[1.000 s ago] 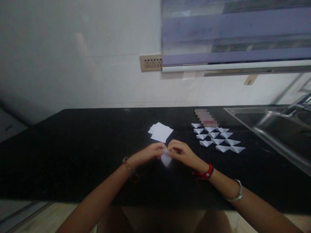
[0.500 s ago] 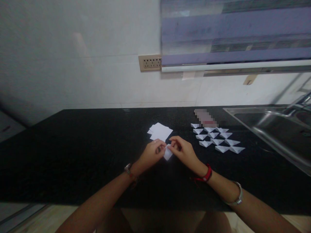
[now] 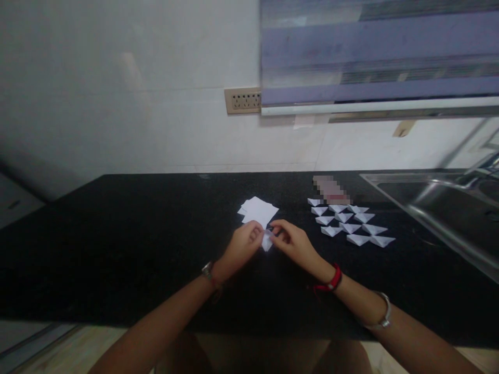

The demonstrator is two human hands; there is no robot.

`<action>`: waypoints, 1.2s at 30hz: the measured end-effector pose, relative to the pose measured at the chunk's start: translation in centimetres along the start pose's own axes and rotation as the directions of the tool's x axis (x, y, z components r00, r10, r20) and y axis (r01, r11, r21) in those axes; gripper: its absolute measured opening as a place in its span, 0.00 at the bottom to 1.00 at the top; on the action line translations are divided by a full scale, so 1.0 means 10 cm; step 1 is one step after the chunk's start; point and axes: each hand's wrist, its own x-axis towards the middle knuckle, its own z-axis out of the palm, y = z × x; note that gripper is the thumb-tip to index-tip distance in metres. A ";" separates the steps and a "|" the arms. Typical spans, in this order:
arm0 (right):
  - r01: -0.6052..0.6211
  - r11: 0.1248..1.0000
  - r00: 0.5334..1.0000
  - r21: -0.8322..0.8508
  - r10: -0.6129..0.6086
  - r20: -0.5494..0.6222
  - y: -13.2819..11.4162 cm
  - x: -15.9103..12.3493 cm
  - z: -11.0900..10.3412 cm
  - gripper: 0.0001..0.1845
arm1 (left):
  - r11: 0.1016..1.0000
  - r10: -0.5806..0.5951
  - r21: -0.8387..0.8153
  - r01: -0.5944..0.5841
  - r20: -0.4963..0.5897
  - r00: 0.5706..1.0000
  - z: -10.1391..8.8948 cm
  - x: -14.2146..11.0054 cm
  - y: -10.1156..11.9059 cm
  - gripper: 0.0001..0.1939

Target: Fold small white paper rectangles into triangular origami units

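Fingers (image 3: 258, 235) of the left hand (image 3: 241, 246) and right hand (image 3: 294, 244) pinch a small white paper piece (image 3: 267, 241) between them, low over the black table (image 3: 117, 234). Light and easily creased, it seems best gripped at its edges. Beside it, the steel sink (image 3: 436, 205) appears empty.

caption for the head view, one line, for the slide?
Left hand and right hand pinch a small white paper over a black counter.
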 end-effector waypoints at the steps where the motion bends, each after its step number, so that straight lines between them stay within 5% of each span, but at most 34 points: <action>1: -0.049 0.995 0.999 0.086 0.047 0.019 0.02 0.01 0.01 0.13 | 0.995 -0.052 -0.088 0.054 0.019 0.998 0.01 0.00 -0.01 0.03; 5: -0.092 0.949 0.996 0.302 0.085 0.038 0.07 0.03 -0.02 0.13 | 0.898 -0.200 -0.380 0.222 0.098 0.975 0.02 0.04 -0.06 0.09; 10: 0.260 0.965 0.960 -0.046 -0.252 0.125 -0.02 0.01 -0.16 0.11 | 0.813 -0.258 -0.498 0.302 0.157 0.953 -0.02 0.05 -0.12 0.14; 14: 0.412 0.902 0.900 -0.132 -0.380 0.214 -0.10 0.00 -0.19 0.09 | 0.770 -0.276 -0.527 0.359 0.233 0.933 -0.04 0.02 -0.10 0.17; 25: 0.399 0.906 0.909 -0.142 -0.370 0.192 -0.11 0.00 -0.19 0.12 | 0.847 -0.225 -0.383 0.369 0.370 0.901 -0.11 0.02 -0.02 0.08; 30: 0.424 0.903 0.878 -0.067 -0.392 0.275 -0.12 0.01 -0.18 0.11 | 0.852 -0.214 -0.327 0.408 0.494 0.843 -0.15 0.00 0.04 0.08; 34: 0.339 0.938 0.917 -0.079 -0.310 0.252 -0.11 0.01 -0.17 0.09 | 0.818 -0.226 -0.351 0.455 0.532 0.816 -0.16 0.00 0.03 0.09; 36: 0.282 0.957 0.939 -0.068 -0.261 0.225 -0.09 0.00 -0.16 0.07 | 0.855 -0.223 -0.319 0.409 0.485 0.845 -0.16 0.02 0.00 0.12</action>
